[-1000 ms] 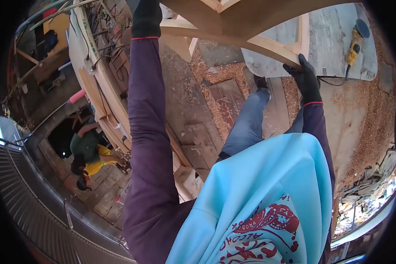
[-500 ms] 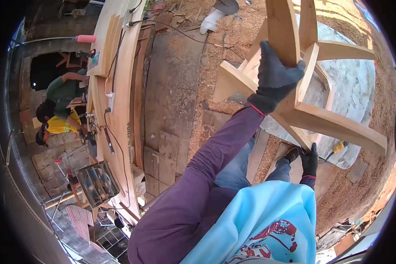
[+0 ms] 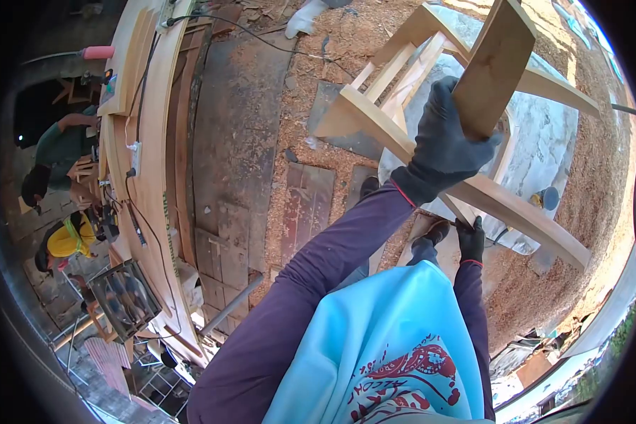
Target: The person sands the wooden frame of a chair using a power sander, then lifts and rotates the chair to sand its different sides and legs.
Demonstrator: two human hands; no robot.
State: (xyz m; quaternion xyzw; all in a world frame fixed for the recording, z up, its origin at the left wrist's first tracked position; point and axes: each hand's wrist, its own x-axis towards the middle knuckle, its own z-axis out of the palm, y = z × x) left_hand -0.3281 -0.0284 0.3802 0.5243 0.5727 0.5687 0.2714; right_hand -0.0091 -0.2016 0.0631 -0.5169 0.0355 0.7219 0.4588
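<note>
A bare wooden chair frame (image 3: 523, 212) with curved legs is held up in front of me, tilted over a marble-patterned board (image 3: 555, 152). My left hand (image 3: 449, 145), in a dark glove, is wrapped round one broad leg (image 3: 495, 71) that points up toward the camera. Lower down, my right hand (image 3: 470, 240), gloved too, grips the near end of a rail; its fingers are partly hidden behind the wood. A round-ended power tool (image 3: 546, 198) rests on the board beyond the frame, its kind hard to make out.
Sawdust (image 3: 523, 304) and wooden planks (image 3: 237, 127) cover the ground. To the left runs a long wooden bench (image 3: 152, 184) with a power strip (image 3: 136, 159), cords and a metal-framed fan (image 3: 125, 297). Beyond it two people (image 3: 56, 159) bend over work. A black cord (image 3: 283, 46) crosses the floor.
The chair frame has turned and tilted in my hands, so the leg in my left hand now points nearer the camera. My view has shifted to the right. Both hands keep their hold.
</note>
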